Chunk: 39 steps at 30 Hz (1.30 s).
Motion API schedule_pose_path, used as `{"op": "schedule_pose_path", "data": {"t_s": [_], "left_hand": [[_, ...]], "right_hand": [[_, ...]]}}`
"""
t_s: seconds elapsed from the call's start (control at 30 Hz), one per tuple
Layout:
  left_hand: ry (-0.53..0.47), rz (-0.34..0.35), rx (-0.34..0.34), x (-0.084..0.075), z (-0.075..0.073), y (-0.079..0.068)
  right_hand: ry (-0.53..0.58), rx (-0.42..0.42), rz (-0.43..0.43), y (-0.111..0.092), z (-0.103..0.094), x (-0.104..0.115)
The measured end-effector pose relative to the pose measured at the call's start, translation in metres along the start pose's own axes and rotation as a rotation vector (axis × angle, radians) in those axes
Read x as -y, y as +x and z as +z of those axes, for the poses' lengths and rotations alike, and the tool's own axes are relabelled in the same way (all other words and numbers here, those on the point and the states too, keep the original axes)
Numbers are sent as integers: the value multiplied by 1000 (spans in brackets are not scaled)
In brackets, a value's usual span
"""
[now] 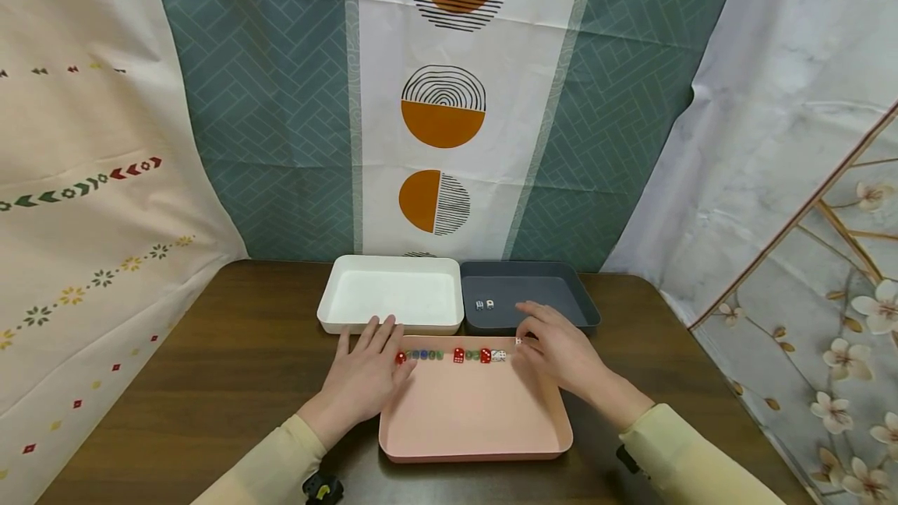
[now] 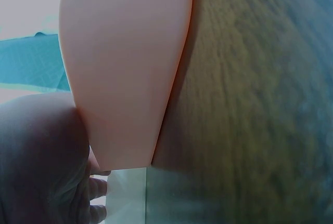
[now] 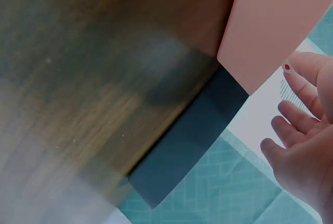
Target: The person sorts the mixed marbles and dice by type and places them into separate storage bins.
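My right hand is over the far right corner of the pink tray. Between its thumb and forefinger it pinches a small white die with a red pip. A row of small dice runs along the tray's far side: a red die at the left end, several green and blue dice, another red die, two green dice, a third red die and white dice. My left hand, fingers extended, lies over the tray's left edge, its thumb near the leftmost red die.
Behind the pink tray stand a white tray on the left and a dark grey tray on the right. Two small dice sit in the dark tray. Everything stands on a brown wooden table, with patterned cloths hanging around it.
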<state>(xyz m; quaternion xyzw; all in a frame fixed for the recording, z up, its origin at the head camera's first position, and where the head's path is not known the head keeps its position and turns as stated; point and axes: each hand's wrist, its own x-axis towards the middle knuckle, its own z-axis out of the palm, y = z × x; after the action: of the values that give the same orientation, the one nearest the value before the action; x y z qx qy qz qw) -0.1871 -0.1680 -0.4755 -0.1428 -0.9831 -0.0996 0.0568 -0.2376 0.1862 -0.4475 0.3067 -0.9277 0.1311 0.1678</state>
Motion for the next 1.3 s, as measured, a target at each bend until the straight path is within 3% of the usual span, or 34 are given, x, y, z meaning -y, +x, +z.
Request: {"op": "schedule_pose_path", "data": {"t_s": [0.63, 0.9, 1.3], "left_hand": [[1, -3, -4, -1, -1, 0], [8, -6, 2, 0, 0, 1], [9, -9, -9, 2, 5, 4]], "right_hand": [[18, 3, 53, 21, -8, -13], [16, -2, 91, 29, -2, -19], [11, 62, 146, 47, 7, -28]]}}
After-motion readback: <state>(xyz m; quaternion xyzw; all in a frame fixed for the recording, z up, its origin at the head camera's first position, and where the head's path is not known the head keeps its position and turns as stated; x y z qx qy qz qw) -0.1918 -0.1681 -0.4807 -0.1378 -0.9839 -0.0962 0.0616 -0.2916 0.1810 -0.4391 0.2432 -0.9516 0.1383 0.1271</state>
